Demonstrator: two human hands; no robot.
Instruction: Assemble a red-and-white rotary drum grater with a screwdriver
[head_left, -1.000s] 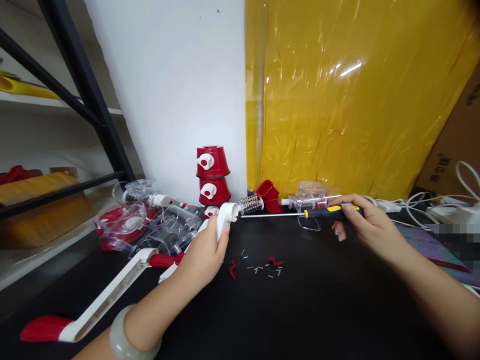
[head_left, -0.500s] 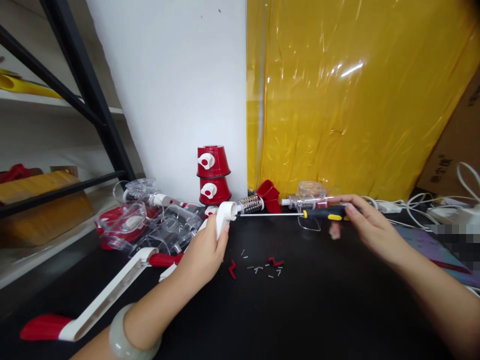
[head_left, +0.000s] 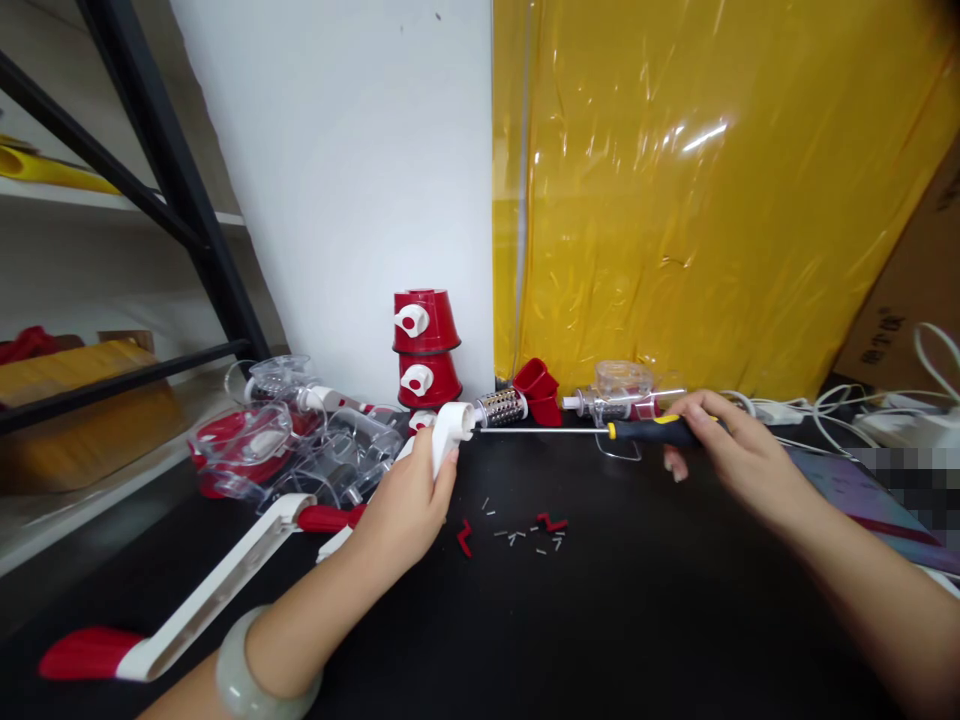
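Note:
My left hand point(head_left: 412, 500) is closed around a white plastic part point(head_left: 450, 430) with a round end, held above the black table. In my right hand point(head_left: 727, 440) is a screwdriver point(head_left: 652, 431) with a black and yellow handle, held level. Its long metal shaft points left, and the tip touches or nearly touches the round end of the white part. Below lie several small metal pins or screws point(head_left: 513, 538) and two bent red pieces point(head_left: 465, 538) point(head_left: 553, 523). A white crank handle point(head_left: 217, 590) with a red grip rests at the left.
Stacked red bases point(head_left: 427, 322) stand at the back. Clear plastic parts point(head_left: 337, 450) lie to their left. A metal grater drum point(head_left: 502, 408), a red piece point(head_left: 537, 390) and another clear housing point(head_left: 624, 385) are behind the screwdriver. White cables point(head_left: 825, 400) run at the right.
The fingers of my right hand have shifted on the screwdriver, and its handle has turned, showing the yellow patch higher. My left hand and the white part stay nearly still.

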